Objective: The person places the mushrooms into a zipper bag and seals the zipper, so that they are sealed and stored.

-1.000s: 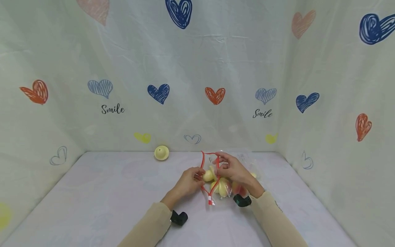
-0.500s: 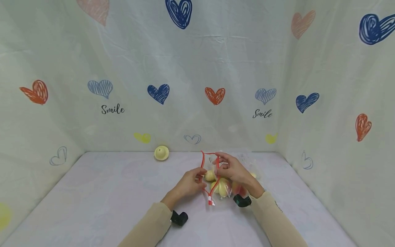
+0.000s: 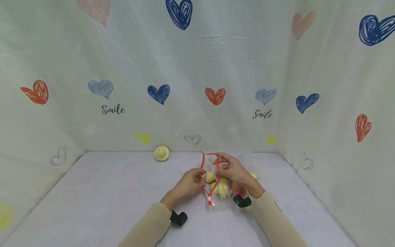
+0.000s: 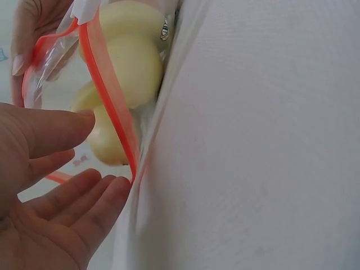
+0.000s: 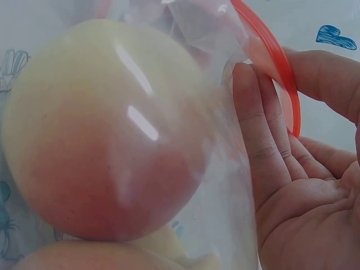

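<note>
My right hand (image 3: 236, 169) pinches the red zip edge of a clear plastic zip bag (image 3: 218, 164), whose mouth gapes toward the left. At that mouth is my left hand (image 3: 189, 181), its thumb and fingers apart with nothing between them. In the left wrist view the fingertips lie close to the red strip (image 4: 109, 95); whether they touch it is unclear. Inside the bag are several pale yellow rounded pieces (image 4: 135, 70). One large round piece (image 5: 107, 135), yellow with a pink-red flush like a peach, fills much of the right wrist view.
A pale yellow piece shaped like a small brimmed hat (image 3: 162, 153) sits at the table's back edge, left of the bag. The white table (image 3: 108, 195) meets a curtain printed with hearts (image 3: 185, 68) behind and at both sides.
One second ago my left fingers were at a pale yellow piece in the bag's mouth. That piece now lies inside, apart from them. My right hand has stayed put.
</note>
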